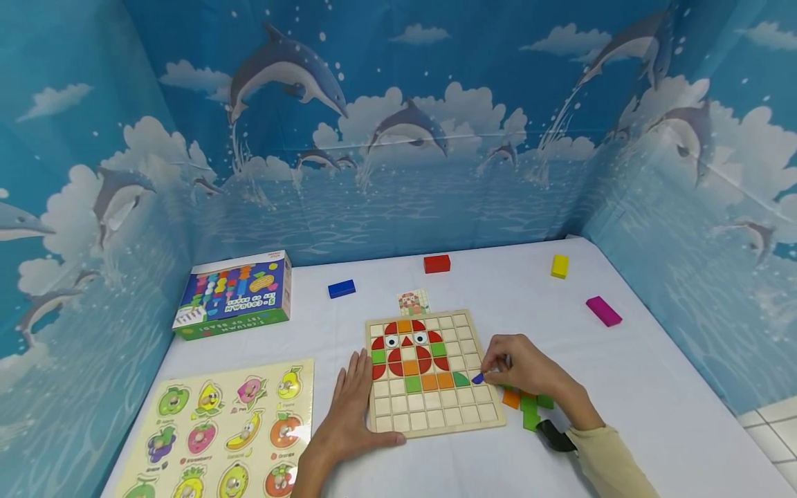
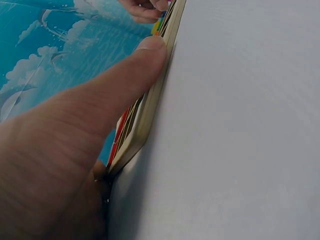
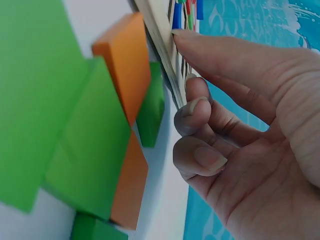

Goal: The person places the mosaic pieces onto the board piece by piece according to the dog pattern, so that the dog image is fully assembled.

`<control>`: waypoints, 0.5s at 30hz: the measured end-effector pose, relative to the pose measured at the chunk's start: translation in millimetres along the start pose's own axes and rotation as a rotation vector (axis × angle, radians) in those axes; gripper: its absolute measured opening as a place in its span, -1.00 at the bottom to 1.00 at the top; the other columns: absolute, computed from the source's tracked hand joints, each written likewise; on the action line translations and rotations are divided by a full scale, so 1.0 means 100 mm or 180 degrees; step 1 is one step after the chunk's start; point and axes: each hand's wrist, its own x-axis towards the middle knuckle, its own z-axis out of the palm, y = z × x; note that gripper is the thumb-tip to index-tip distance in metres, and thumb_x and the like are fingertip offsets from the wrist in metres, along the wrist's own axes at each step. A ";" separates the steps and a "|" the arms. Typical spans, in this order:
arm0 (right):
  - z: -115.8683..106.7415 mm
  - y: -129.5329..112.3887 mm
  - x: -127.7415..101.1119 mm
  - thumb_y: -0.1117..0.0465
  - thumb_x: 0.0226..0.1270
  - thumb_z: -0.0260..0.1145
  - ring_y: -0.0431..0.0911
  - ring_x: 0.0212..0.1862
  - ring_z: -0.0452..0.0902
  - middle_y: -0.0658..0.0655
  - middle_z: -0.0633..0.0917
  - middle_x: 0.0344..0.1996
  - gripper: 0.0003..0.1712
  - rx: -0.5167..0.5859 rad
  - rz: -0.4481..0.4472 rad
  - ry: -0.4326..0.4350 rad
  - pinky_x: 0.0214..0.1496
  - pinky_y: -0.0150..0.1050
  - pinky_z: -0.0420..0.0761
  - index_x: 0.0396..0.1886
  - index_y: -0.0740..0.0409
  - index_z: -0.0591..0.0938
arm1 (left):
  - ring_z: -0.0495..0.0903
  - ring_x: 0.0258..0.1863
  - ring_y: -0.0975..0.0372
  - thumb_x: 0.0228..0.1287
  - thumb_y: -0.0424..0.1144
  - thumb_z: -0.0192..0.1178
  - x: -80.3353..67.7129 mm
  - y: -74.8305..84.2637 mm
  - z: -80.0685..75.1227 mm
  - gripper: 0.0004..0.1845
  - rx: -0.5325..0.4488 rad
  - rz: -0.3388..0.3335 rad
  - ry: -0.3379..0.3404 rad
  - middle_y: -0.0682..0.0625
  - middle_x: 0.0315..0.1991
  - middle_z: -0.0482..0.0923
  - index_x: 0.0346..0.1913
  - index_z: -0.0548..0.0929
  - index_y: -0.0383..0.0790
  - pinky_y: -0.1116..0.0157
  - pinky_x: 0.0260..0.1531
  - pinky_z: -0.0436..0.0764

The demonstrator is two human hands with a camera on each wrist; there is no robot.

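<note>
A wooden grid board (image 1: 436, 419) lies on the white table, partly filled with red, orange and green pieces and two round eyes. My left hand (image 1: 349, 415) rests along its left edge with fingers straight; in the left wrist view the thumb (image 2: 150, 52) lies against the board's near rim. At the right side of the grid my right hand (image 1: 523, 366) pinches a blue rounded piece (image 1: 477, 379) between thumb and fingertips. A green quarter-round piece (image 1: 461, 379) sits just left of it. In the right wrist view, the blue piece (image 3: 177, 16) shows at the thumb tip.
Loose green and orange squares (image 1: 530, 413) lie under and beside my right wrist. Behind the board is a small pattern card (image 1: 414, 302). A fruit puzzle board (image 1: 236, 370) and a toy box (image 1: 233, 294) stand left. Coloured blocks, including a red block (image 1: 437, 263), line the back.
</note>
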 end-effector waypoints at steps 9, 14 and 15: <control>0.02 -0.01 0.01 0.43 0.25 0.60 -0.25 -0.35 0.50 -0.11 0.70 -0.39 -0.84 -0.0002 -0.0026 0.0010 -0.31 -0.38 0.60 -0.29 0.09 0.88 | -0.36 0.77 -0.07 -0.12 0.37 0.65 -0.01 -0.05 0.03 0.57 0.0003 0.0137 0.0093 -0.20 0.79 -0.22 0.77 -0.09 -0.26 0.06 0.70 -0.42; 0.03 -0.04 0.03 0.44 0.29 0.57 -0.23 -0.32 0.52 -0.07 0.75 -0.33 -0.84 0.0065 0.0015 -0.0017 -0.27 -0.37 0.62 -0.25 0.11 0.89 | -0.36 0.77 -0.06 -0.14 0.35 0.67 -0.01 -0.03 0.02 0.58 0.0040 0.0046 0.0031 -0.17 0.79 -0.24 0.77 -0.10 -0.26 -0.01 0.71 -0.37; 0.03 -0.04 0.03 0.44 0.29 0.57 -0.22 -0.31 0.52 -0.06 0.76 -0.32 -0.84 0.0082 0.0035 -0.0026 -0.26 -0.37 0.62 -0.24 0.11 0.89 | -0.36 0.77 -0.05 -0.14 0.34 0.67 -0.01 -0.02 0.01 0.59 0.0055 0.0023 0.0017 -0.17 0.79 -0.24 0.77 -0.10 -0.26 -0.05 0.71 -0.34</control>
